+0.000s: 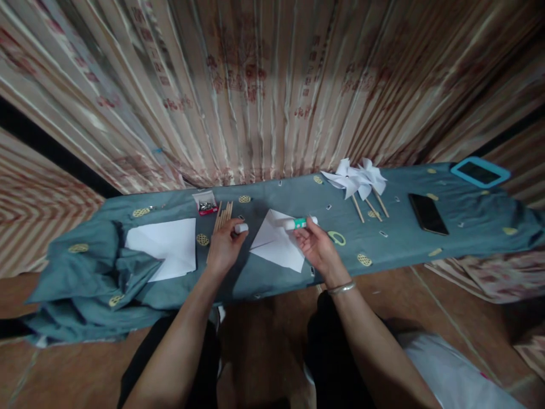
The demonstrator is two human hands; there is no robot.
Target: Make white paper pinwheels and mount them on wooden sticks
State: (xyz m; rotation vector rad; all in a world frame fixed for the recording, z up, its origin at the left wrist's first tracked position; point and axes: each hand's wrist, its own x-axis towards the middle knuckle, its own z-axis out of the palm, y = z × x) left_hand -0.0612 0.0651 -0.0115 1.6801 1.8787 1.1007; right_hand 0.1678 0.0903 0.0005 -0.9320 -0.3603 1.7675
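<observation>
My left hand [225,245] pinches a small white cap [240,228] above the cloth, beside a row of thin wooden sticks [225,211]. A white and green glue stick [300,223] is in my right hand [317,245], held nearly level with its bare end toward the left. Beneath it lies a white paper sheet [275,247] with cut or crease lines running inward. Close to the right hand, the yellow-green handles of a pair of scissors [336,238] show on the cloth; the blades are hidden.
A stack of white paper [179,241] lies at left, partly under folded cloth. Behind the sticks sits a small box of metal pins [206,203]. Paper pinwheels [351,180] on sticks, a black phone [428,213] and a blue-framed tablet [480,172] lie at right. A curtain [264,91] hangs behind.
</observation>
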